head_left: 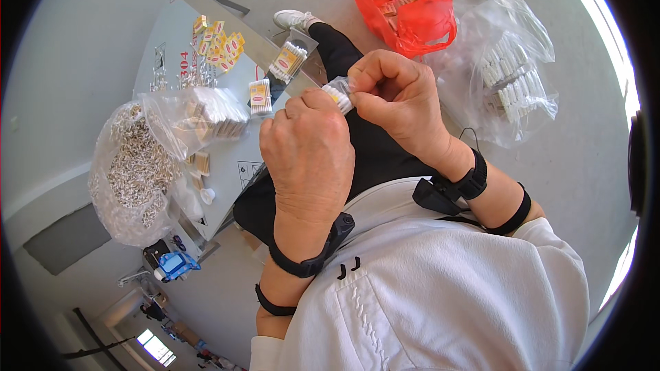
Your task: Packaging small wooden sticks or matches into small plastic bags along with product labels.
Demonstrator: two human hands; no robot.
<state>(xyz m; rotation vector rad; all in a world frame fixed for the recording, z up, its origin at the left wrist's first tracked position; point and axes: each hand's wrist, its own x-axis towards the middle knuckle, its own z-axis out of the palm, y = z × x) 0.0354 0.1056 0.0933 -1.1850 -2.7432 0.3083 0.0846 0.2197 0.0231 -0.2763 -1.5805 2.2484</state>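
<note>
In front of my lap, a small clear bag of cotton swabs [338, 96] is held between both hands. My left hand [307, 148] is closed around its lower left side, knuckles up, hiding much of it. The thumb and forefinger of my right hand [402, 93] pinch its upper right edge. A bundle of swabs [260, 98] with a yellow card lies on the table just left of my hands. Beyond it, at the table's edge, sits another carded swab pack [289, 62] in clear plastic.
Yellow cards [223, 48] and loose swabs [196, 75] lie on the metal-topped table [237, 148]. A large clear bag of loose swabs [141, 165] and a stack of clear bags [218, 113] stand nearer. On the floor are a red bag [395, 17] and a clear bag of packs [512, 82].
</note>
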